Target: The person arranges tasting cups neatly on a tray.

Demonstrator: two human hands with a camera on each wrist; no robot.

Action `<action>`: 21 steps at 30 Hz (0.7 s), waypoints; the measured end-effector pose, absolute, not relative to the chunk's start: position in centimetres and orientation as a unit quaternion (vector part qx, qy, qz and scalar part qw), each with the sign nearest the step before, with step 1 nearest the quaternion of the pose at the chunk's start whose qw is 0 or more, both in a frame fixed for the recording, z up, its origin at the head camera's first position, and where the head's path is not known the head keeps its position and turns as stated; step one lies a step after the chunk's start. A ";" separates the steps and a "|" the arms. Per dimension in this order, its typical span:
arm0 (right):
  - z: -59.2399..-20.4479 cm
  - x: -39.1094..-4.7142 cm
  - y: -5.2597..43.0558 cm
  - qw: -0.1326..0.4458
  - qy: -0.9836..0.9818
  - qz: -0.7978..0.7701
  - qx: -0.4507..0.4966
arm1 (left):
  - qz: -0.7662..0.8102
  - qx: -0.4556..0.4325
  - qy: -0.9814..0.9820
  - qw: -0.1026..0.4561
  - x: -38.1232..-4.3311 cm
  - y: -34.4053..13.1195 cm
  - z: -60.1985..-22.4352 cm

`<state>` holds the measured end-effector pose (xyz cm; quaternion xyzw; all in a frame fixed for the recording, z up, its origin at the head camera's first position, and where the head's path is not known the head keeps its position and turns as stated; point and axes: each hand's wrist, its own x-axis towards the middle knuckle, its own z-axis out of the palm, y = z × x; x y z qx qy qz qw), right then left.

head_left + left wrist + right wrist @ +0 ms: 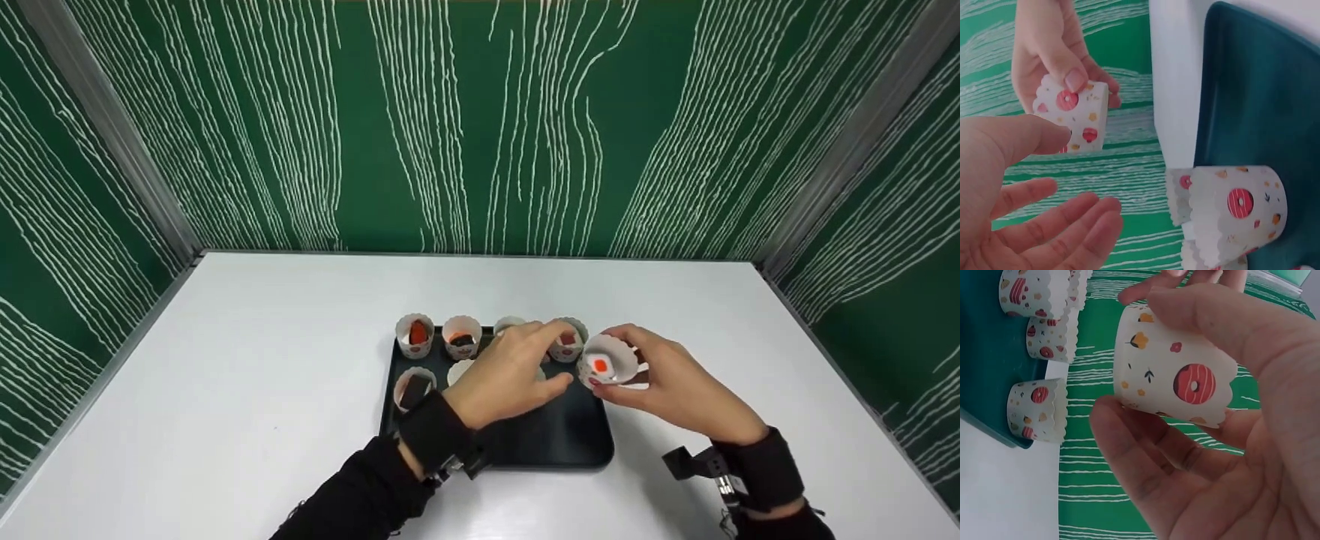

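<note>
My right hand [675, 379] grips a paper baking cup [619, 354] between thumb and fingers, tilted above the tray's right edge. A small white piece with an orange-red top [600, 366] lies inside that cup. The cup's outside, printed with donuts and flowers, faces the right wrist camera. My left hand [510, 375] hovers over the middle of the black tray [555, 442], fingers spread and holding nothing. Its thumb points toward the gripped cup and overlaps it in the left wrist view. Several cups on the tray are partly hidden behind this hand.
On the tray's back left stand a cup with a red piece [418, 332] and one with a dark and orange piece [461, 341]. In front is a cup with a black piece [415, 390]. A white table [300, 375] surrounds the tray; green walls [480, 127] rise behind.
</note>
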<state>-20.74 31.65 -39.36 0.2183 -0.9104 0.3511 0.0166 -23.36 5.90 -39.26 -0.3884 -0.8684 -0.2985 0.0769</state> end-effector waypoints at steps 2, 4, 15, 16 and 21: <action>-39.4 -20.7 31.4 0.014 -0.910 0.350 0.222 | -0.306 -0.395 -0.862 0.078 -23.4 6.2 -39.3; -39.5 -20.7 31.2 0.010 -0.910 0.349 0.223 | -0.312 -0.400 -0.858 0.079 -23.3 6.4 -39.3; -39.8 -20.7 30.6 -0.001 -0.903 0.358 0.236 | -0.333 -0.408 -0.848 0.059 -23.3 6.8 -39.9; -39.8 -20.7 30.5 -0.001 -0.902 0.359 0.238 | -0.335 -0.409 -0.847 0.057 -23.3 6.8 -39.9; -39.9 -20.6 30.6 0.002 -0.898 0.365 0.244 | -0.339 -0.404 -0.847 0.062 -23.2 6.8 -39.9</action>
